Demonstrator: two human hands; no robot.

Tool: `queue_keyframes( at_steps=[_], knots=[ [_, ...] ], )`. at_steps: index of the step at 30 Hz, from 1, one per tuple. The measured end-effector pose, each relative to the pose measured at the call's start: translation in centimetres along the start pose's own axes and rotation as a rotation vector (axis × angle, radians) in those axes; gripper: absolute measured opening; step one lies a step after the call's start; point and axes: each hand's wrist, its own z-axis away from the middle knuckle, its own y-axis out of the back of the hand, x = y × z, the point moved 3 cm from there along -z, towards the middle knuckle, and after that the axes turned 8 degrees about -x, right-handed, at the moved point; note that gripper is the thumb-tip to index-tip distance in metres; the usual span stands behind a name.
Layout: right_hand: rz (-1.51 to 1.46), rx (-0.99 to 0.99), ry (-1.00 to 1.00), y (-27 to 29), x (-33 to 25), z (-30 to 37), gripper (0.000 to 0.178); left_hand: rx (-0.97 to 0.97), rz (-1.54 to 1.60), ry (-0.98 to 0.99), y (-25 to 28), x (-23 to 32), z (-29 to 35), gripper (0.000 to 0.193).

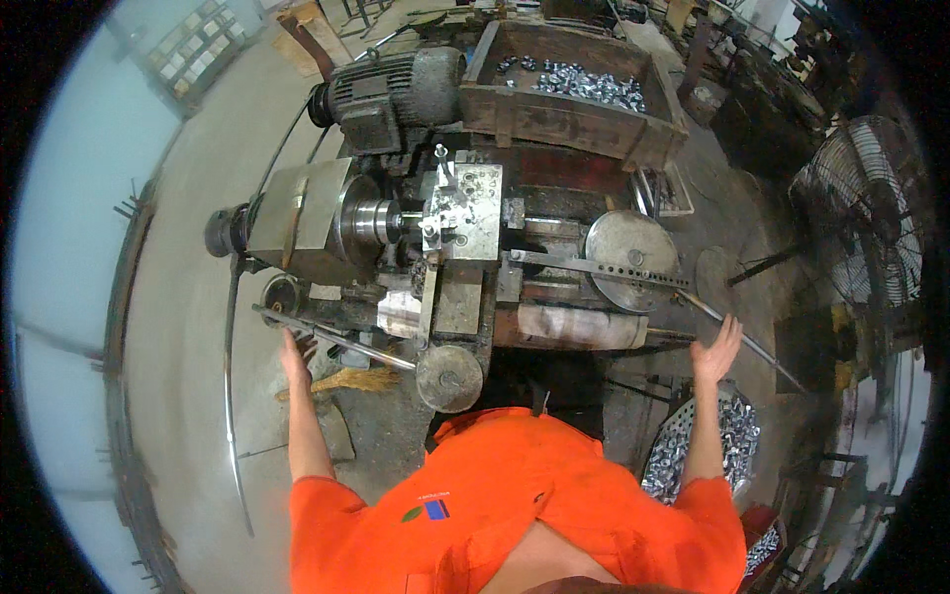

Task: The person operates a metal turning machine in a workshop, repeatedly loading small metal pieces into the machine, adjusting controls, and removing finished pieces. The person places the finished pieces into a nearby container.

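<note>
My left hand (297,358) is just below the free end of a long steel lever (361,348) on the left of a small lathe-like machine. Its fingers look spread and hold nothing. On the other side my right hand (717,354) is raised, palm flat and thumb apart, its fingertips at a slanted steel rod (747,342). Whether they touch the rod I cannot tell. That rod meets a perforated flat bar (594,264) over a round metal disc (633,259). Between my hands lie the machine's chuck (374,220) and its oily tool block (477,210).
Behind the machine stand an electric motor (396,94) and a wooden crate (564,129) with small shiny metal parts. A basket of similar parts (727,445) sits below my right forearm. A large fan (861,213) is at right, a straw broom (356,380) at left.
</note>
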Motion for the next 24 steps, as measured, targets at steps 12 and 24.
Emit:
queue_keyframes(
  at_steps=[12,24],
  knots=[
    [-0.462,-0.342,0.021,-2.4,-4.1,9.6,0.031,0.055,-1.479,-0.16,-5.0,-11.3,-0.5,0.028],
    [-0.568,-0.346,0.077,3.7,-9.5,0.7,0.027,-0.254,-1.568,-0.091,-3.5,-10.3,-1.3,0.042]
  ],
)
